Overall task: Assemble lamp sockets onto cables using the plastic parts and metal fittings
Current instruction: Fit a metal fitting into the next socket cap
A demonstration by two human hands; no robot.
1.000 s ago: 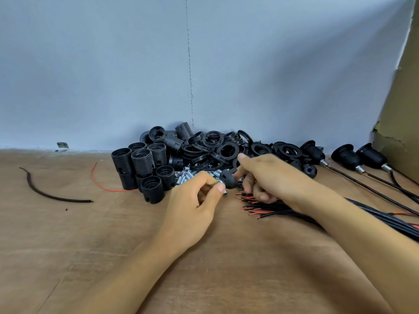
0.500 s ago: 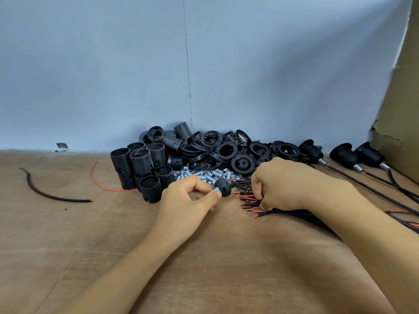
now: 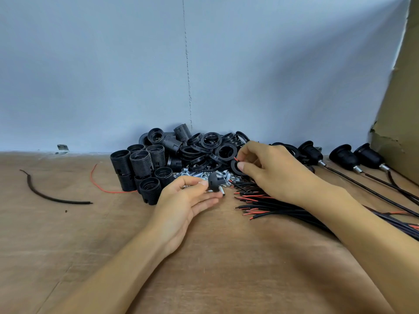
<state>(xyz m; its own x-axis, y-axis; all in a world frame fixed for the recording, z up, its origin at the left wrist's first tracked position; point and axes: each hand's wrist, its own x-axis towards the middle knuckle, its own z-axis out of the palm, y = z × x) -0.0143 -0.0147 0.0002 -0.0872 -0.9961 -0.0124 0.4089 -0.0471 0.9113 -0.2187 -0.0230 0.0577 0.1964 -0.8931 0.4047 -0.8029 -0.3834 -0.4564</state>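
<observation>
L hand [image 3: 188,200] lay palm-up low over the wooden table [image 3: 68,245], thumb & forefinger pinching a small black socket cap [image 3: 213,180] w/ a short metal tube [image 3: 221,191] sticking out of it, pointing down-right; the other fingers were loosely extended underneath. R hand [image 3: 272,171] hovered over the parts pile, just right of the cap, thumb & index pinched on a cable end [image 3: 235,159]. Only its red tip showed past the fingertips; the rest was hidden behind the hand, so couldn't tell which cable it belonged to. The cable bundle [image 3: 272,208], black w/ stripped red & black ends, lay on the table under the R wrist, ends pointing left toward the cap. Behind both hands, vs. the blue-grey wall [image 3: 113,75]: threaded socket bodies [image 3: 140,164] at left, most upright, a heap of black rings [image 3: 212,140] in the middle, and loose silver metal fittings [image 3: 199,174] in front of the rings, just beyond the cap. At far right, 3 finished sockets [image 3: 344,156] lay on their sides, cables trailing toward the lower right, next to a cardboard sheet [image 3: 399,109]. Well apart at left lay a curved black cable offcut [image 3: 52,197] & a thin red wire [image 3: 99,185]; a small metal bracket [image 3: 62,148] sat at the wall's foot.
</observation>
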